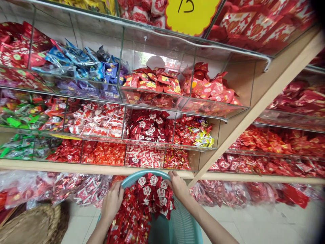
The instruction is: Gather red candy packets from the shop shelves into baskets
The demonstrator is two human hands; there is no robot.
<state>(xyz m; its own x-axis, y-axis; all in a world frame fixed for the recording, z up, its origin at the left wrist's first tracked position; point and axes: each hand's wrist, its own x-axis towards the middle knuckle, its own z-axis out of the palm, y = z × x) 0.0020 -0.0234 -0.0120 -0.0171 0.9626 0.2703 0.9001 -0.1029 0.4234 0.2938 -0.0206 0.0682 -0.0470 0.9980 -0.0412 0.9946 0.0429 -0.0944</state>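
Note:
A teal plastic basket (186, 217) with slatted sides is in the lower middle of the head view. My left hand (112, 198) is closed on its left rim, and my right hand (178, 185) grips the rim at the far right. Inside lie dark red wrapped candies (154, 191) with white print, towards the far side. Brighter red wrapped candies (132, 220) fill the left part. Some of the blue-green basket bottom shows between the candies and the right wall. My left fingertips are partly hidden at the rim.
Just beyond the basket, a wooden shelf edge (83, 167) runs across. Above it, clear-walled bins hold dark red candies (149, 127), orange-red packets (153, 81) and blue packets (76, 59). Bagged candies (91, 189) lie beneath the shelf. A woven basket (38, 225) stands at lower left.

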